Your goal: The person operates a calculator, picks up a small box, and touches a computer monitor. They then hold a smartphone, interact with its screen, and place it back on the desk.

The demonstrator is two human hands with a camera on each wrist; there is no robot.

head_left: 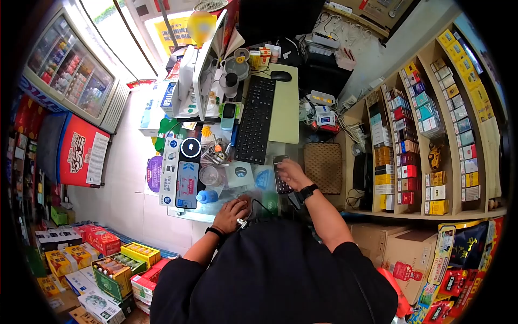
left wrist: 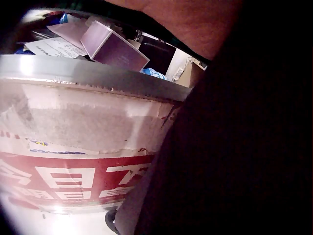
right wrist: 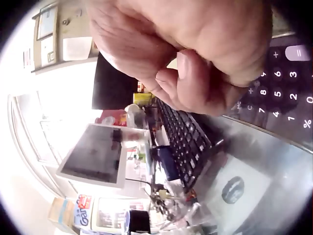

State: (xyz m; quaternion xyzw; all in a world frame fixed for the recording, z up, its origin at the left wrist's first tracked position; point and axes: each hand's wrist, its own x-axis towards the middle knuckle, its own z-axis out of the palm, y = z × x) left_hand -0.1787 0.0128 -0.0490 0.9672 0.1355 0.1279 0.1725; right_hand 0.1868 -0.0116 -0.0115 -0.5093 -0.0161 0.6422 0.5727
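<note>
My right hand (head_left: 292, 175) is over a black calculator (head_left: 282, 186) lying on the glass desktop. In the right wrist view, some fingers (right wrist: 183, 71) bend in toward the palm, and the hand covers part of the calculator keys (right wrist: 277, 93). The exact fingertip contact is hidden. My left hand (head_left: 231, 214) rests near the front edge of the glass desk, with a blue-capped bottle (head_left: 206, 196) beyond its fingers. The left wrist view shows mostly dark sleeve and a bin (left wrist: 83, 122) full of paper and boxes, including a purple box (left wrist: 115, 49).
A black keyboard (head_left: 254, 120) and mouse (head_left: 280, 76) lie farther back. A white payment stand (head_left: 171, 167), a clear cup (head_left: 209, 175) and a pile of small things (head_left: 217, 150) stand left. Shelves of packets (head_left: 426, 124) line the right side; boxes (head_left: 100, 270) fill the lower left.
</note>
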